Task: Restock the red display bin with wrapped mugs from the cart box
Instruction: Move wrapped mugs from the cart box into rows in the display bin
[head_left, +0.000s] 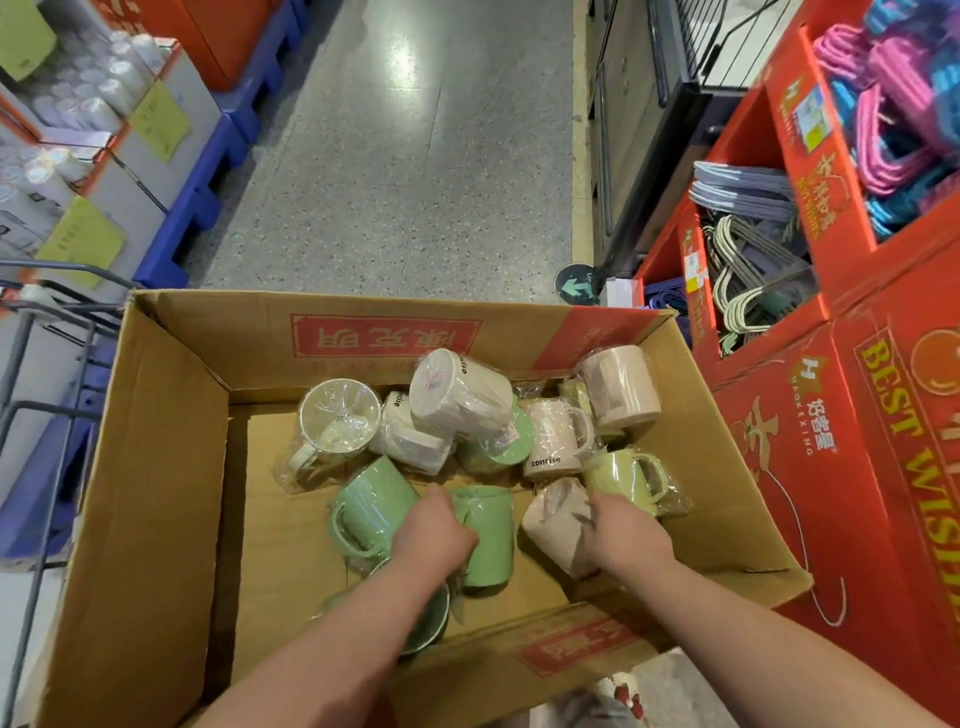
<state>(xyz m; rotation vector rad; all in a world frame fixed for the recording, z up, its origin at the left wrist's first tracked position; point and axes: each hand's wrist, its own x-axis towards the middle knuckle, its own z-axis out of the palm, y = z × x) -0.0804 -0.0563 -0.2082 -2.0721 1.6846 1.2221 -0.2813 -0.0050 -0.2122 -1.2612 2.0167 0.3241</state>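
An open cardboard box (156, 467) on the cart holds several plastic-wrapped mugs in green, white, beige and yellow-green. My left hand (431, 530) grips a green wrapped mug (491, 540) lying on its side near the box's front. Beside it, my right hand (623, 530) closes over a beige wrapped mug (553, 525). Another green mug (369, 506) lies just left of my left hand. White mugs (457, 395) are piled toward the back wall. Red display bins (852, 467) stand to the right.
The red bins at right hold hangers (753, 270) in grey, pink and blue. The grey cart frame (47, 395) is at left, beyond it white boxes on blue pallets (187, 208). A speckled floor aisle (405, 156) runs ahead.
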